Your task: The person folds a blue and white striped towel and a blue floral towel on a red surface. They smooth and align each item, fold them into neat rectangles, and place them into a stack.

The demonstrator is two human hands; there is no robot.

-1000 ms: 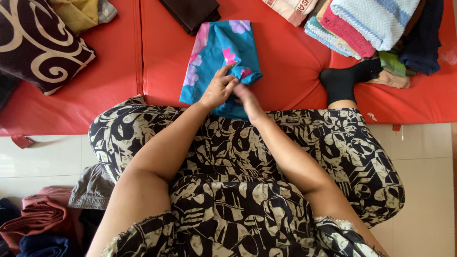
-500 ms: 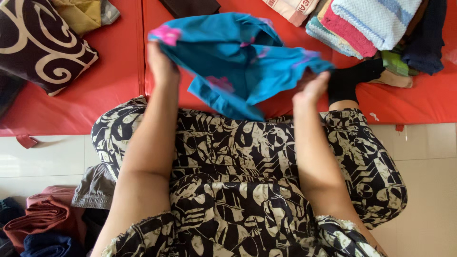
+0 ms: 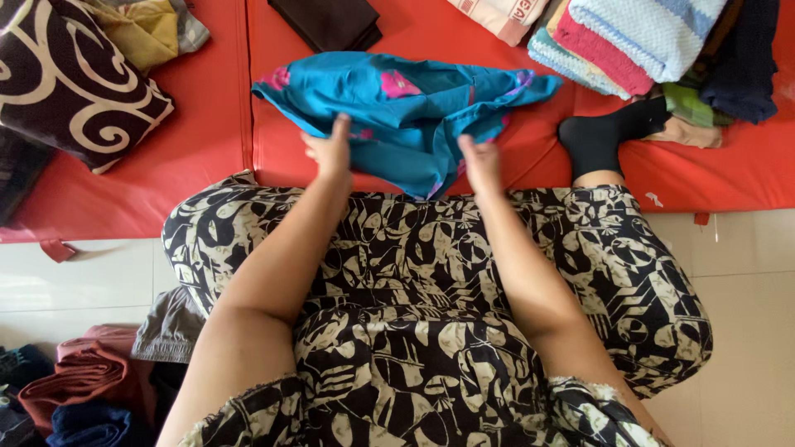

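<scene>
**Both hands on the teal cloth, spread wide on the red mattress**

Hands first, since they sit closest to me: my left hand (image 3: 330, 151) presses its fingers down onto the near edge of the teal flowered cloth (image 3: 406, 103), thumb tucked under a fold, so it is pinching the fabric rather than lying flat. My right hand (image 3: 479, 159) does the same a little way to the right, fingers curled into a bunched seam near the cloth's lower middle. Both are closed on fabric, and nothing else is held.

The cloth lies just past my lap in its black-and-cream patterned dress (image 3: 431, 273), on the red mattress (image 3: 207, 165). I judge it light, thin and limp: it wrinkles freely and sags into a point between my hands, so it would slip and fold if lifted from one spot. Edges or corners look like the best places to take hold, one in each hand. Its long axis runs left to right across my view, one tip pointing left, the other reaching right toward a foot in a black sock (image 3: 600, 136).

Farther off, a dark swirl-patterned pillow (image 3: 74, 83) rests at the left, a dark brown folded cloth (image 3: 327, 23) lies beyond the teal one, and a stack of folded towels (image 3: 629, 37) fills the far right.
</scene>
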